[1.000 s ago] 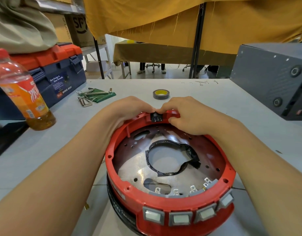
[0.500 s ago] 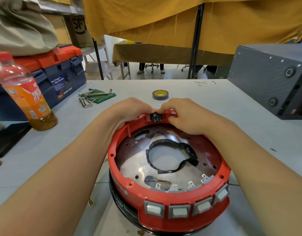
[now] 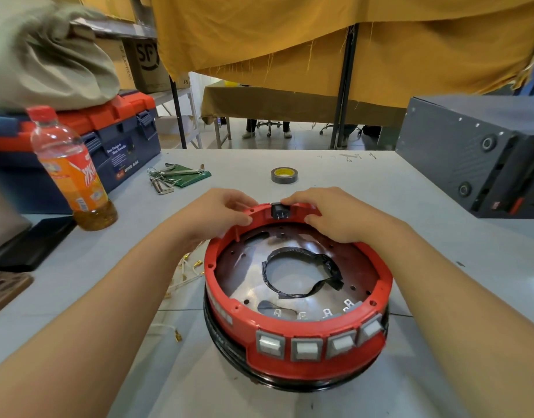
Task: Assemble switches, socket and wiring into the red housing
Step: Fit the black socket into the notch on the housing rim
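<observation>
At the far rim of the red housing (image 3: 299,366), my left hand (image 3: 220,212) pinches it steady; right hand (image 3: 329,215) fingers curl, pressing the black socket (image 3: 279,211) home.

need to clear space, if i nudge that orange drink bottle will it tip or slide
The bottle looks tall and narrow, so a high push would probably tip it. Liquid fills only its bottom part, so it is likely light and may skid if nudged low. Being round, it would probably roll once down.

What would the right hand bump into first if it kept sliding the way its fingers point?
The right hand points leftward along the red housing's far rim. First in line is probably the black socket, which its fingertips seem to touch already; beyond that, the left hand. Depth is hard to judge.
</observation>
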Action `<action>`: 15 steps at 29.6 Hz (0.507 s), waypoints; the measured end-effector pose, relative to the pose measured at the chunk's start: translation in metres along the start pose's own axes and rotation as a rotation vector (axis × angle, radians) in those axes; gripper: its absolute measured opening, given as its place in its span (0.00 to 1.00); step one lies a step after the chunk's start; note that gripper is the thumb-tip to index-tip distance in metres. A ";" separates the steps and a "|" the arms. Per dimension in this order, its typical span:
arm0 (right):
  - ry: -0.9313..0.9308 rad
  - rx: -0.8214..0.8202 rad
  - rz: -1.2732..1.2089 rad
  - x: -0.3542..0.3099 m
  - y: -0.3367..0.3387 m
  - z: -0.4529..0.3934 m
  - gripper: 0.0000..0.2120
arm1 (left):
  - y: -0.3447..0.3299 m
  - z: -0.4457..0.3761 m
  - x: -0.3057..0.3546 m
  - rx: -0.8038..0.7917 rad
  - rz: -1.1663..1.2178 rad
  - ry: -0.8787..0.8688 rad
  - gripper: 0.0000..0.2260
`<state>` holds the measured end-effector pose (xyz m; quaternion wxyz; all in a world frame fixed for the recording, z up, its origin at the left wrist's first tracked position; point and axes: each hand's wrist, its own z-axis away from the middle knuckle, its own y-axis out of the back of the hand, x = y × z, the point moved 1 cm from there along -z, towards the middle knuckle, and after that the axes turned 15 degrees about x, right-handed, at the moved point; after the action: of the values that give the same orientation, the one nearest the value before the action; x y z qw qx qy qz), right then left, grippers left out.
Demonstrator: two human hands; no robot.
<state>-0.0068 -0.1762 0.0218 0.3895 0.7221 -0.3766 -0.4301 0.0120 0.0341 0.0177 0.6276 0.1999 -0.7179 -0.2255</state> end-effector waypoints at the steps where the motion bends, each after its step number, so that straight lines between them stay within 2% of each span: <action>1: 0.001 -0.003 0.011 -0.001 0.001 0.003 0.25 | 0.002 0.006 -0.003 0.018 0.006 0.007 0.11; 5: -0.037 0.024 0.046 -0.003 0.009 0.020 0.26 | 0.001 0.021 -0.009 0.123 0.034 -0.010 0.12; 8: -0.108 0.105 0.078 -0.004 0.016 0.037 0.27 | -0.003 0.026 -0.011 0.214 0.039 -0.032 0.14; 12: -0.173 0.194 0.100 -0.009 0.017 0.065 0.22 | -0.008 0.034 -0.013 0.289 0.044 -0.036 0.14; 15: -0.177 0.223 0.055 -0.014 0.016 0.077 0.18 | -0.007 0.038 -0.014 0.283 0.034 -0.041 0.13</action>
<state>-0.0853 -0.1886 0.0157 0.2839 0.7095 -0.4748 -0.4365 -0.0242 0.0390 -0.0014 0.5820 0.2698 -0.7584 -0.1153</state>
